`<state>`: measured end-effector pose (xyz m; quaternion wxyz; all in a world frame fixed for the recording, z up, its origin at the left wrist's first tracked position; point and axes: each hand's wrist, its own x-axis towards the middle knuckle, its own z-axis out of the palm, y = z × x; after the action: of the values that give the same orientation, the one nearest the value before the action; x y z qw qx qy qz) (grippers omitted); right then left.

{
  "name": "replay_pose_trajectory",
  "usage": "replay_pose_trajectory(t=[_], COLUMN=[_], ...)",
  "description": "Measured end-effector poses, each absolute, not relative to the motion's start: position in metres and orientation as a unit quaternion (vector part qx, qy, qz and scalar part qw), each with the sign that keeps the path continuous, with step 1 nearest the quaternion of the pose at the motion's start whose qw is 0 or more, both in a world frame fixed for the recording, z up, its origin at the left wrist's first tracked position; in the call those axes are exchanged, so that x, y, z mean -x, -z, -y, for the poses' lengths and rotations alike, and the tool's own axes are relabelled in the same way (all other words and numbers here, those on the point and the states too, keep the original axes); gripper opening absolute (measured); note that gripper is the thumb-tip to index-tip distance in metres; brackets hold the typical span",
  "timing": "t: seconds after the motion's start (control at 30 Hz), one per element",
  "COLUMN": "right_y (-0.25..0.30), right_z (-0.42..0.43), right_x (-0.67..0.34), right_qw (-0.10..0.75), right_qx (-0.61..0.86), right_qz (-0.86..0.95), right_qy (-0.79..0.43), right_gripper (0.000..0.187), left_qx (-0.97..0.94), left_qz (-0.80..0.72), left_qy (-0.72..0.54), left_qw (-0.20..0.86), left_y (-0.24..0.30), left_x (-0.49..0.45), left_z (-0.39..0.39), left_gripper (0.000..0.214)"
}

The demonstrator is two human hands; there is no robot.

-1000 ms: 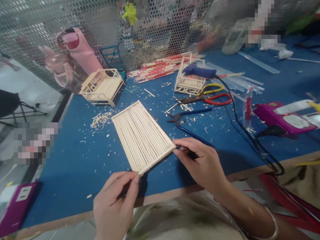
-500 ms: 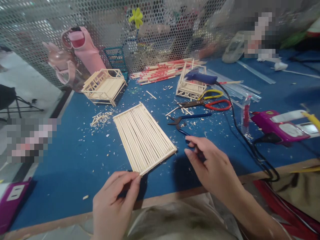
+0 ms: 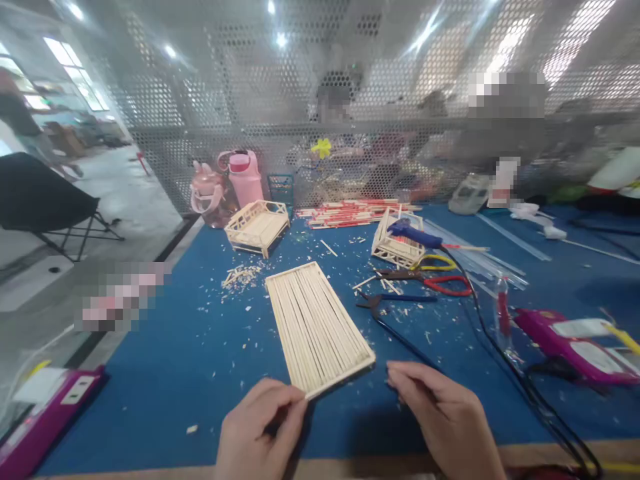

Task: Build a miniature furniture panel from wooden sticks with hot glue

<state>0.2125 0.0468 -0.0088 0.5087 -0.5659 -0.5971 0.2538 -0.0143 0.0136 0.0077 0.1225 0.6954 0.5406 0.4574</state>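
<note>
A flat panel of pale wooden sticks (image 3: 320,327) lies on the blue table top (image 3: 165,373). My left hand (image 3: 260,433) pinches the panel's near corner between thumb and fingers. My right hand (image 3: 445,420) hovers just right of the panel's near right corner without touching it. Its fingers are loosely stretched toward the panel and nothing shows in them. Blue-handled pliers (image 3: 395,303) lie just beyond this hand.
A small stick bench (image 3: 257,227), a second stick frame (image 3: 395,243) with a blue glue gun (image 3: 415,235) on it, red-and-yellow scissors (image 3: 440,280) and a pile of sticks (image 3: 350,212) lie farther back. A black cable (image 3: 500,360) runs right. Pink bottles (image 3: 245,177) stand by the mesh screen. Wood chips litter the top.
My right hand let go of the panel's right corner and drew back toward me. The camera tilted upward, so the room beyond the mesh shows. My left hand kept its pinch.
</note>
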Motion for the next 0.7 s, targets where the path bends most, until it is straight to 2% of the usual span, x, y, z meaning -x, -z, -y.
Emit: replay_pose_trajectory(t=[0.13, 0.33, 0.4, 0.47, 0.5, 0.57, 0.6, 0.7], right_y=[0.013, 0.004, 0.005, 0.010, 0.014, 0.020, 0.023, 0.026], right_z=[-0.044, -0.040, -0.040, -0.043, -0.044, -0.046, -0.046, -0.044], right_x=[-0.211, -0.219, -0.228, -0.236, -0.239, -0.238, -0.235, -0.218], right_qw=[0.521, 0.557, 0.574, 0.593, 0.593, 0.557, 0.526, 0.457], right_qx=[0.605, 0.563, 0.578, 0.591, 0.596, 0.587, 0.570, 0.491], right_qz=[0.526, 0.548, 0.526, 0.514, 0.524, 0.586, 0.631, 0.742], right_qy=[-0.293, -0.269, -0.244, -0.183, -0.138, -0.051, -0.024, -0.016], right_gripper=[0.026, 0.053, 0.046, 0.027, 0.032, 0.058, 0.061, 0.040], left_qx=[-0.698, -0.697, -0.694, -0.692, -0.691, -0.689, -0.689, -0.692], left_qz=[-0.526, -0.523, -0.526, -0.530, -0.533, -0.538, -0.539, -0.541], left_qy=[-0.470, -0.479, -0.481, -0.478, -0.476, -0.472, -0.469, -0.463], left_qw=[0.121, 0.103, 0.104, 0.109, 0.113, 0.118, 0.119, 0.120], left_y=[-0.011, -0.011, -0.009, -0.008, -0.008, -0.008, -0.008, -0.007], left_x=[0.012, 0.009, 0.008, 0.008, 0.007, 0.007, 0.007, 0.008], left_z=[-0.014, -0.015, -0.015, -0.015, -0.015, -0.015, -0.015, -0.015], left_gripper=[0.013, 0.013, 0.013, 0.014, 0.014, 0.015, 0.015, 0.017])
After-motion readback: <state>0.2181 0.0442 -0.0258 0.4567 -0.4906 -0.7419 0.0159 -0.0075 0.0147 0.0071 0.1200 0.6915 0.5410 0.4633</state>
